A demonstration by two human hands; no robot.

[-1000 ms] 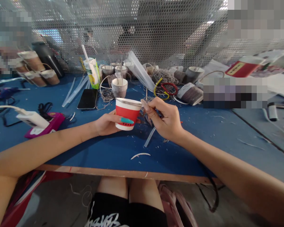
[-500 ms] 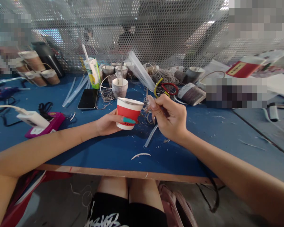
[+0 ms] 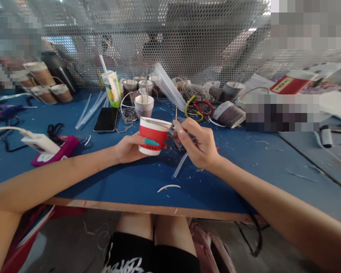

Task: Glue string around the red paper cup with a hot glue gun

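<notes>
My left hand (image 3: 132,148) is wrapped round a red and white paper cup (image 3: 154,131), held tilted a little above the blue table (image 3: 125,189). A thin grey-brown cord (image 3: 159,121) runs along the cup's rim towards my right hand (image 3: 197,140). The fingers of my right hand are pinched together on the cord at the right side of the rim. Behind the cup stands a cord-wrapped cup (image 3: 144,106), and a clear plastic strip (image 3: 180,165) lies below my right hand.
Several wrapped cups and a cord tangle (image 3: 194,93) line the mesh wall. A phone (image 3: 105,119), drink carton (image 3: 111,89) and purple power strip (image 3: 55,149) lie left. Red-handled scissors (image 3: 204,107) and a marker (image 3: 326,136) are right.
My right hand has moved left and slightly down, up to the cup's rim. The cup has shifted very slightly in my left hand.
</notes>
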